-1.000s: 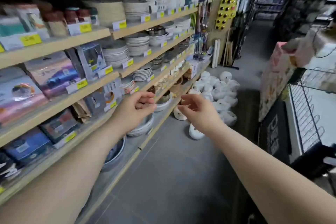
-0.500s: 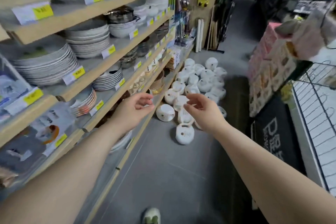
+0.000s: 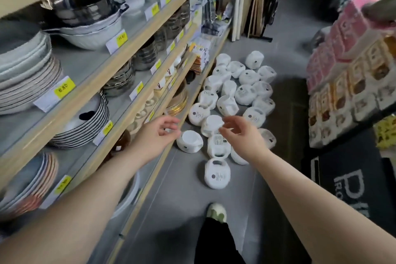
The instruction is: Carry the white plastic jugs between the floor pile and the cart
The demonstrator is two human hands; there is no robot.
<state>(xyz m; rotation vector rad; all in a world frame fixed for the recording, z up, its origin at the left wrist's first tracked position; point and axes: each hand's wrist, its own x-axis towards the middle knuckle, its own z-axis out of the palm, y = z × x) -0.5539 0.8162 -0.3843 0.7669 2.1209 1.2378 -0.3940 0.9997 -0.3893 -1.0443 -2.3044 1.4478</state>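
Both hands, left hand (image 3: pixel 157 134) and right hand (image 3: pixel 240 136), hung empty with grip spread above the white wrapped round packs (image 3: pixel 233 94) on the grey floor (image 3: pixel 182 210); none picked up, all remained beside the wooden shelf (image 3: pixel 137 34).

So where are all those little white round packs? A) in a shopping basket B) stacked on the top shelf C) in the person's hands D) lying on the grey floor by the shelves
D: the white round packs lie scattered on the grey floor beside the bottom shelf, while the left hand and right hand hover above them, holding nothing.
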